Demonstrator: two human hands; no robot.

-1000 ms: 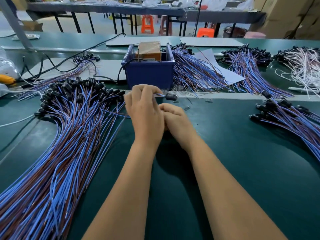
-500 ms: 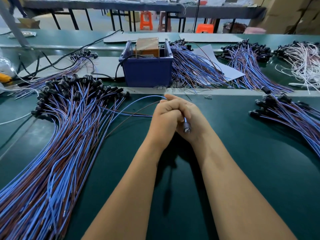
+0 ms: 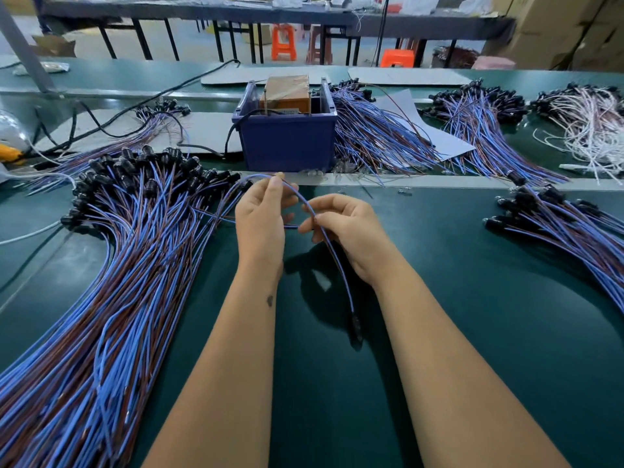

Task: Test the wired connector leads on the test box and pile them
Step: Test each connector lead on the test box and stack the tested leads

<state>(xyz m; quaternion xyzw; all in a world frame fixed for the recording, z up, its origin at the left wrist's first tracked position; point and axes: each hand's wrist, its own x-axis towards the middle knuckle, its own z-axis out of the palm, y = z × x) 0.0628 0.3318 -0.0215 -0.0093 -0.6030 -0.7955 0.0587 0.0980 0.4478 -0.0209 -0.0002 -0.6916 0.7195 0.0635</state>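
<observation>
Both hands hold one blue-and-brown wired lead (image 3: 341, 271) above the green table. My left hand (image 3: 261, 217) pinches the wire at the top of its arc. My right hand (image 3: 347, 231) pinches it lower down, and the lead's black connector (image 3: 356, 327) hangs below, close to the table. The test box (image 3: 287, 92), orange-brown, sits in a blue bin (image 3: 287, 143) just beyond my hands. A big pile of leads (image 3: 111, 265) with black connectors spreads over the left of the table.
A smaller pile of leads (image 3: 557, 224) lies at the right. More bundles (image 3: 378, 140) lie behind the bin, with white wires (image 3: 587, 126) at the far right. Black cables (image 3: 111, 126) run at the back left. A metal strip (image 3: 422, 182) crosses the table.
My hands have pulled back from the bin and moved apart. The lead has come away with them, and its connector has dropped from my fist to hang below my right hand.
</observation>
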